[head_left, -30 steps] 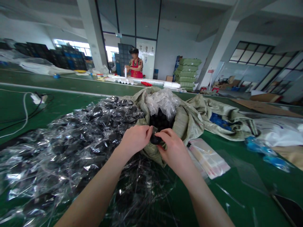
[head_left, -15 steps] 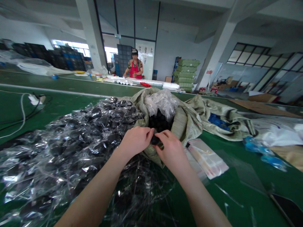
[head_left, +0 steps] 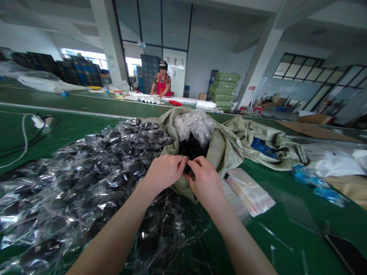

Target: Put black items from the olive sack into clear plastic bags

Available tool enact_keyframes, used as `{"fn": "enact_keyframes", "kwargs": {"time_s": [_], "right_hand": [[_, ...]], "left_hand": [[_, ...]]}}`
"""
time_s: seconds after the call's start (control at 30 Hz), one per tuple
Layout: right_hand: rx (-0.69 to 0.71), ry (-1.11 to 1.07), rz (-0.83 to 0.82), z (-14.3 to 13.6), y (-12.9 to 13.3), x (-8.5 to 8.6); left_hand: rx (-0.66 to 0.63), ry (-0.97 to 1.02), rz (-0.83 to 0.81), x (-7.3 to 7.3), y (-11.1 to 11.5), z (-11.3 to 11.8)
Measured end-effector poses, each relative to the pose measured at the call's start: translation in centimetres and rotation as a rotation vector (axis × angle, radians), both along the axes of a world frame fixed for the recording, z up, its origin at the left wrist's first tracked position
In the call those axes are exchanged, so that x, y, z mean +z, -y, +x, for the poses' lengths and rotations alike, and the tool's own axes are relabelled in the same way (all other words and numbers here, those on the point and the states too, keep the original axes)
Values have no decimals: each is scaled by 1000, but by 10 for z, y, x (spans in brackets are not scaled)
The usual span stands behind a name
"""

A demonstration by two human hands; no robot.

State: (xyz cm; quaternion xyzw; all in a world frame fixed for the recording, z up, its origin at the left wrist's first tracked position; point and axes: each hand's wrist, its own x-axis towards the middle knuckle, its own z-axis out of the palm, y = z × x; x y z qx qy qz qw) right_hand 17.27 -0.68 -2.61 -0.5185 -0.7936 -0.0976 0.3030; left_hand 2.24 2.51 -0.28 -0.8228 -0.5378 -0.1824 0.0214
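Sack (head_left: 217, 149), black pieces (head_left: 191, 149) inside; on near side, dark piece (head_left: 187, 168) pinched between left hand (head_left: 165, 170) and right hand (head_left: 207, 178).

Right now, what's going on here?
A person's left hand and right hand pinch a small black piece, mostly hidden, in front of an open sack. Wrapped black pieces lie heaped on the left; a stack of clear bags lies on the right. Farther back stands a co-worker in a red apron.
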Motion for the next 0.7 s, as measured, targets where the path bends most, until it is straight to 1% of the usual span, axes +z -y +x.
{"fn": "enact_keyframes", "kwargs": {"time_s": [0.1, 0.27, 0.47, 0.57, 0.7], "right_hand": [[19, -19, 2, 1, -1, 0], [4, -93, 43, 5, -3, 1], [100, -66, 5, 7, -7, -6], [98, -60, 10, 6, -8, -6], [82, -91, 58, 6, -8, -3]], "left_hand": [[15, 14, 22, 0, 0, 0], [47, 25, 33, 0, 1, -2], [17, 29, 46, 1, 2, 0], [22, 15, 53, 1, 3, 1], [52, -1, 67, 2, 6, 2]]}}
